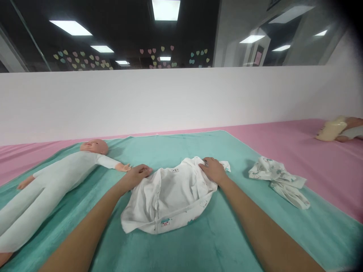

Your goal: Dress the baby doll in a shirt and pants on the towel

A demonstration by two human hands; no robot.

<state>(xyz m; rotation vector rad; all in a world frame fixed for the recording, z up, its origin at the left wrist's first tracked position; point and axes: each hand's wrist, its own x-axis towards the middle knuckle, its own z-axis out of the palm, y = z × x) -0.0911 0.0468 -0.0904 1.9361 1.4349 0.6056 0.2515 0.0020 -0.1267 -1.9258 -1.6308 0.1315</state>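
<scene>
A small white baby shirt point(176, 192) lies spread on the teal blanket, with its front opening and a printed band along the edge nearest me. At its left upper edge, my left hand point(138, 175) has its fingers closed on the cloth. My right hand point(213, 170) is curled over the right upper part, gripping the fabric there. A bit of printed sleeve point(226, 166) sticks out past my right hand. Just beyond my left hand lies the outstretched hand of a baby doll point(62, 173) dressed in white, on its back.
To the right, a crumpled white printed baby garment point(279, 179) lies on the teal blanket point(176, 249). Pink cloth point(283, 139) covers the surface beyond it. A pale bottle-like object point(331, 130) is at the far right. A white wall point(170, 102) with windows stands behind.
</scene>
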